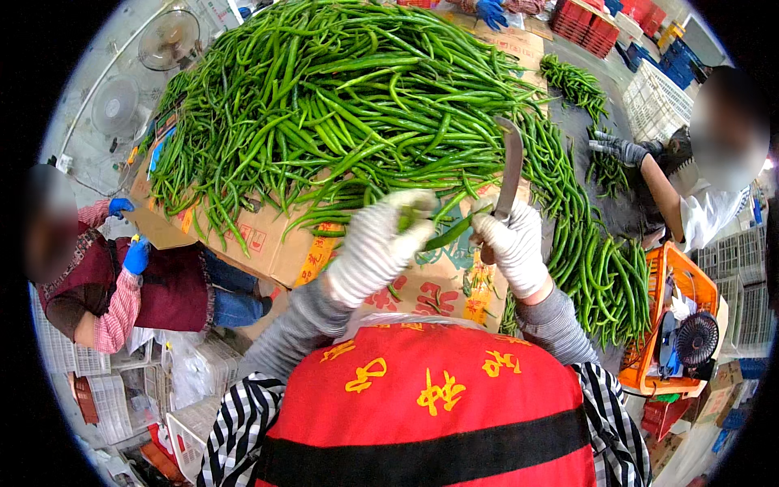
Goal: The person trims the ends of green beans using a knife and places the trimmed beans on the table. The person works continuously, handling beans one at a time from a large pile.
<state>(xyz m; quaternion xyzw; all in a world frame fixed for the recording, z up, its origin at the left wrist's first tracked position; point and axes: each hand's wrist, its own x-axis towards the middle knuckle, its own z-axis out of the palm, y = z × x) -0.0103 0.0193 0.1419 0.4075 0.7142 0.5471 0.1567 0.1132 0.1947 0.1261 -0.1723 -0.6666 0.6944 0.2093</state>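
A large heap of long green chili peppers (341, 103) covers flattened cardboard (268, 243) before me. My left hand (386, 240), in a white striped glove and somewhat blurred, has its fingers curled around green peppers. My right hand (511, 237), gloved alike, holds a knife (510, 161) with a curved blade pointing up and away from me. A single green pepper (453, 234) reaches from near my left fingers to my right fingertips. Along the right edge of the cardboard lies a long band of peppers (566, 243), roughly lined up.
At the right, an orange plastic basket (648, 329) holds a small black fan (697, 339). A co-worker's gloved hand (618, 148) is near a small pepper pile (608, 173). Another person with blue gloves (137, 254) stands at the left. A third person's blue glove (492, 13) shows at the top.
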